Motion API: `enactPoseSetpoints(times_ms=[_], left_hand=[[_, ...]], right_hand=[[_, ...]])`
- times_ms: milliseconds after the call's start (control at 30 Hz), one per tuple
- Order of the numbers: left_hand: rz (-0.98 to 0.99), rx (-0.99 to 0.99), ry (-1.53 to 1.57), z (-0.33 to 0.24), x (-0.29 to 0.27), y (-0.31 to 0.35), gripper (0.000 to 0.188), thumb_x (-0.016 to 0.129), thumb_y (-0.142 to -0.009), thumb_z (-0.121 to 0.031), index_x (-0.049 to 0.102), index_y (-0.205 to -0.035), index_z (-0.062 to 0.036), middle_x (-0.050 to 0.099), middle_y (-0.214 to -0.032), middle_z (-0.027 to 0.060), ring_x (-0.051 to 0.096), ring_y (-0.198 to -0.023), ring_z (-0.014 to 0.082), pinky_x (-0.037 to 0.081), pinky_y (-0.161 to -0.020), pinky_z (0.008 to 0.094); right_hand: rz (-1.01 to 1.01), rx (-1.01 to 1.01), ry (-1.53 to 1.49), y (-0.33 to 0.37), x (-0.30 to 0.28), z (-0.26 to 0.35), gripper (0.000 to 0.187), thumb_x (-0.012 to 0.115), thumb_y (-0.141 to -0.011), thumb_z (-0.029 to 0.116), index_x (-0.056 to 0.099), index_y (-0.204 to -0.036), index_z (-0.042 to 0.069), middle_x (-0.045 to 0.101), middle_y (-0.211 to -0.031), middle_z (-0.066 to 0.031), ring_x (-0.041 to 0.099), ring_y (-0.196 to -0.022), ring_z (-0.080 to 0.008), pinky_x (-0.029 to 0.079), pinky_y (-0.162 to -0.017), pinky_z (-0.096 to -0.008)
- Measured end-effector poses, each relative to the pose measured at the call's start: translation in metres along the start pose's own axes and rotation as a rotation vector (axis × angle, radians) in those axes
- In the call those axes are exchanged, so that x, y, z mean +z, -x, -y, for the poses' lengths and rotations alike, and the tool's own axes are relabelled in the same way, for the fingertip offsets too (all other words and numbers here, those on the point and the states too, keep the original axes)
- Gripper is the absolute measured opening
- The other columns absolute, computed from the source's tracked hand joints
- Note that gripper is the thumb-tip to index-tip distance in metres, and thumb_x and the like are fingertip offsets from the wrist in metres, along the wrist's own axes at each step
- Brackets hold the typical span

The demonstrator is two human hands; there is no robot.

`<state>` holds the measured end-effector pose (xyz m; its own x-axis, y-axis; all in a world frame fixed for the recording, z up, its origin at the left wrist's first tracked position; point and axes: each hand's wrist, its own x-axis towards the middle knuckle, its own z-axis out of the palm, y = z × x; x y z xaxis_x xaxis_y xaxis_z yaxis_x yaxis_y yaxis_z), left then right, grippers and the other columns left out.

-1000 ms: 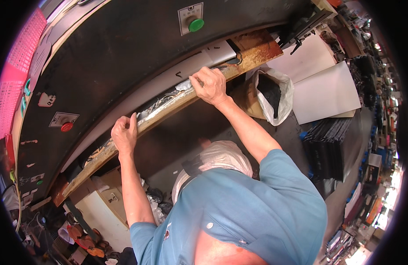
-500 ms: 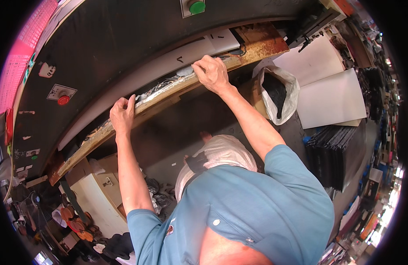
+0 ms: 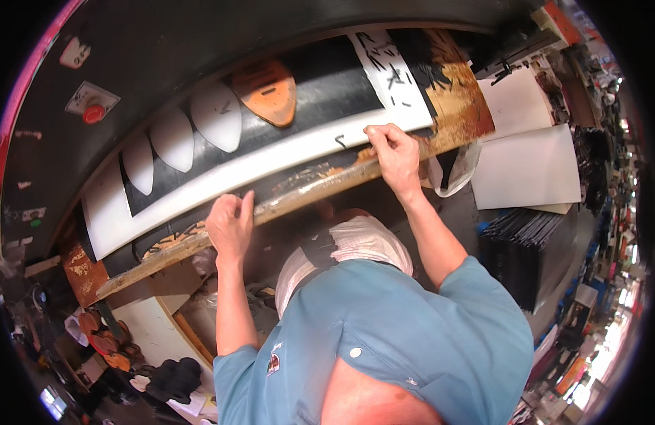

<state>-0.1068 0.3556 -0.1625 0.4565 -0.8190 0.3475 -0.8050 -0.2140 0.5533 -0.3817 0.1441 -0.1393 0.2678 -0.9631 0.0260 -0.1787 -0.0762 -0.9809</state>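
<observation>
A long wooden board [image 3: 182, 242] with a worn front edge juts from under a dark machine. My left hand [image 3: 229, 225] is closed at that front edge, left of its middle, thumb on top. Farther right, my right hand [image 3: 397, 159] is also closed at the edge, its fingertips by a white frame-like sheet [image 3: 270, 161]. Black material [image 3: 327, 83] lies inside that sheet, bearing three white pointed pieces [image 3: 217, 117] and an orange pointed piece [image 3: 268, 92]. The undersides of both grips are hidden.
The machine's dark front [image 3: 178, 42] carries a red button [image 3: 93, 113] and overhangs the board. At right, a white bag [image 3: 458, 170] stands near white sheets [image 3: 529, 170] and a stack of black sheets [image 3: 515, 262]. A pale cabinet [image 3: 154, 329] stands below left.
The board has come out toward my body, both hands moving with it. The pointed pieces and most of the white sheet, previously out of sight under the machine, now show.
</observation>
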Motion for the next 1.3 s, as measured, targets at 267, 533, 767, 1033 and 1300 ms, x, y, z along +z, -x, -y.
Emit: enactPoseSetpoints(times_ms=[267, 533, 767, 1033, 1300], left_hand=[[-0.1, 0.184, 0.368, 0.015, -0.018, -0.045, 0.018, 0.076, -0.09, 0.011, 0.064, -0.093, -0.0015, 0.071, -0.084, 0.0132, 0.066, -0.07, 0.0302, 0.054, -0.065, 0.0387], [0.112, 0.189, 0.084, 0.016, 0.063, -0.215, 0.037, 0.057, -0.109, -0.013, 0.067, -0.141, 0.0027, 0.062, -0.152, 0.0226, 0.053, -0.146, 0.044, 0.043, -0.122, 0.0521], [0.196, 0.211, -0.017, 0.029, 0.079, -0.215, 0.041, 0.052, -0.112, -0.02, 0.067, -0.139, 0.007, 0.06, -0.154, 0.0231, 0.049, -0.15, 0.0442, 0.036, -0.127, 0.0537], [0.4, 0.051, 0.461, -0.047, 0.075, -0.203, 0.089, 0.078, -0.098, -0.049, 0.046, -0.16, 0.0064, 0.057, -0.154, 0.0307, 0.051, -0.149, 0.0452, 0.04, -0.124, 0.0514], [0.303, -0.465, 1.012, -0.034, 0.073, -0.19, 0.029, 0.067, -0.11, -0.013, 0.074, -0.132, 0.0042, 0.076, -0.104, -0.0023, 0.062, -0.09, 0.0036, 0.052, -0.082, 0.0204]], right_hand=[[0.374, -0.396, 0.446, -0.101, 0.136, 0.032, 0.094, 0.091, -0.08, 0.044, 0.055, -0.15, -0.008, 0.049, -0.153, -0.0329, 0.053, -0.138, -0.0464, 0.044, -0.12, -0.0499], [0.248, -0.404, 0.727, -0.128, 0.173, 0.031, 0.094, 0.086, -0.068, 0.035, 0.059, -0.15, -0.004, 0.046, -0.155, -0.0327, 0.051, -0.129, -0.0504, 0.047, -0.113, -0.0533], [0.411, 0.03, -0.137, -0.158, 0.121, 0.039, 0.092, 0.09, -0.077, 0.021, 0.053, -0.157, -0.005, 0.059, -0.153, -0.0196, 0.061, -0.136, -0.0253, 0.045, -0.119, -0.0355], [0.429, 0.188, -0.508, -0.168, 0.1, 0.039, 0.09, 0.084, -0.082, 0.014, 0.045, -0.159, -0.011, 0.064, -0.147, -0.0163, 0.062, -0.131, -0.0216, 0.047, -0.114, -0.0359], [0.407, 0.207, -0.619, -0.173, 0.09, 0.035, 0.08, 0.081, -0.084, 0.018, 0.054, -0.156, -0.006, 0.068, -0.133, -0.0095, 0.064, -0.116, -0.0144, 0.05, -0.103, -0.0286]])
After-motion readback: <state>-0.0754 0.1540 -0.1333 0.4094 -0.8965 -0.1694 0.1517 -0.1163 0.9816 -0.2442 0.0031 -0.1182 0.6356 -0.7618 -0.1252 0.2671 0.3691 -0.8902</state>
